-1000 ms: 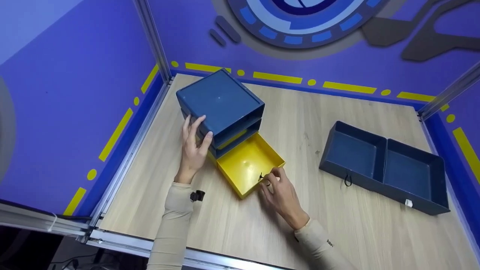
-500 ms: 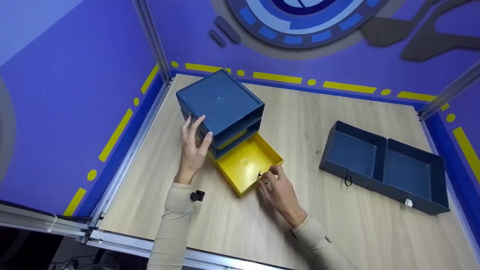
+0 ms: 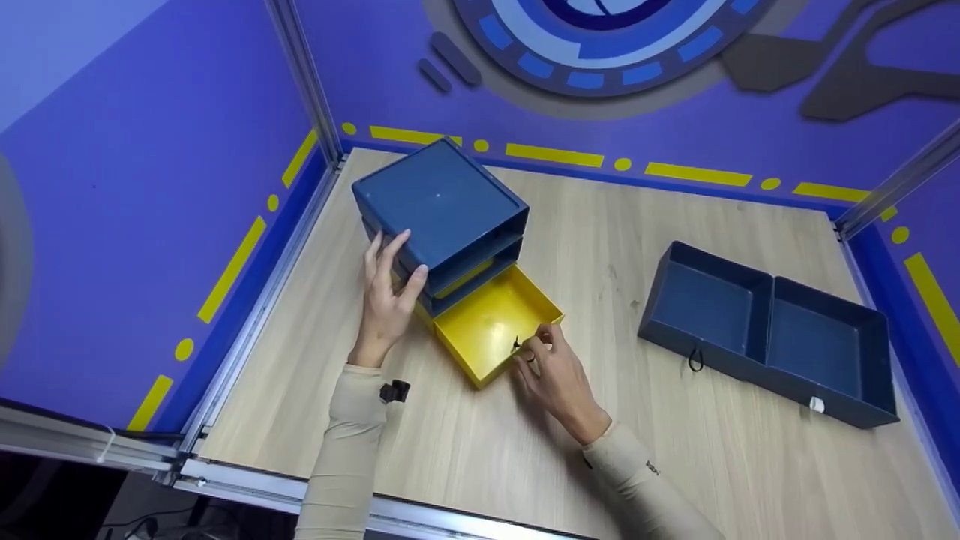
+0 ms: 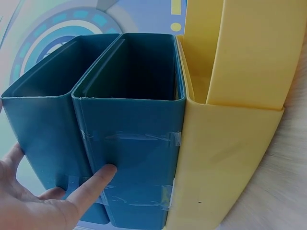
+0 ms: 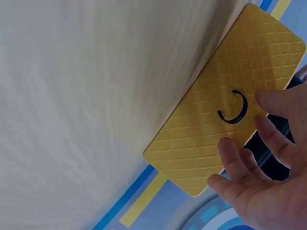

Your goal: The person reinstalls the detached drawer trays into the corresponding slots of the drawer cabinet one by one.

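A stack of blue drawer casings (image 3: 442,202) stands on a yellow casing (image 4: 223,167), taped together along the side. Out of the yellow casing sticks a yellow drawer (image 3: 480,337), partly pulled out. My left hand (image 3: 386,304) rests against the stack's side with spread fingers, its fingertips on the lower blue casing in the left wrist view. At the drawer's front is my right hand (image 3: 559,382), its fingertips against the gridded front near the upper edge in the right wrist view. A black loop handle (image 5: 245,108) hangs on that front beside my fingers, apparently not held.
Two dark blue drawers (image 3: 750,360) lie side by side at the right of the wooden table (image 3: 600,262), one with a black loop and one with a white tab (image 3: 817,405). Purple walls (image 3: 187,165) with metal posts enclose the table.
The yellow drawer has slid a little further into its casing, with my right hand moving along with it toward the stack. My left hand and the stack have stayed in place.
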The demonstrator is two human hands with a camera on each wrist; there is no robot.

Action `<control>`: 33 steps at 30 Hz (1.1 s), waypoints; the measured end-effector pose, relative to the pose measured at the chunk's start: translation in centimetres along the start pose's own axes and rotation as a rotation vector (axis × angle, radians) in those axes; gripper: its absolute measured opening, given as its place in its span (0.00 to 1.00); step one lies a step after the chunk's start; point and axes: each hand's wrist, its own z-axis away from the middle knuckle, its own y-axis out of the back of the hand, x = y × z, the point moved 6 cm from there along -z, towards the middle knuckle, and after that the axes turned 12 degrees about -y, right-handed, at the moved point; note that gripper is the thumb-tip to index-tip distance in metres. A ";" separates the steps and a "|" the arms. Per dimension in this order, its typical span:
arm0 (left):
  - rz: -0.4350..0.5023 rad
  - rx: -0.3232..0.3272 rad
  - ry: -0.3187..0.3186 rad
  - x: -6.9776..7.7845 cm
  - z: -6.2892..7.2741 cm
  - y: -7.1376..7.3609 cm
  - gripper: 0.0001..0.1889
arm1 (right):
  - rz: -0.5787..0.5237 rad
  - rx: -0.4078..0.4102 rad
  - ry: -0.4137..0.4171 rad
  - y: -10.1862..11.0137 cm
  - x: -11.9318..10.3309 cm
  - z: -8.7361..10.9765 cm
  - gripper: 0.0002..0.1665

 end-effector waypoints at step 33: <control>0.018 -0.011 0.007 0.0 -0.1 -0.1 0.31 | 0.041 0.057 0.043 -1.4 -0.5 -1.9 0.12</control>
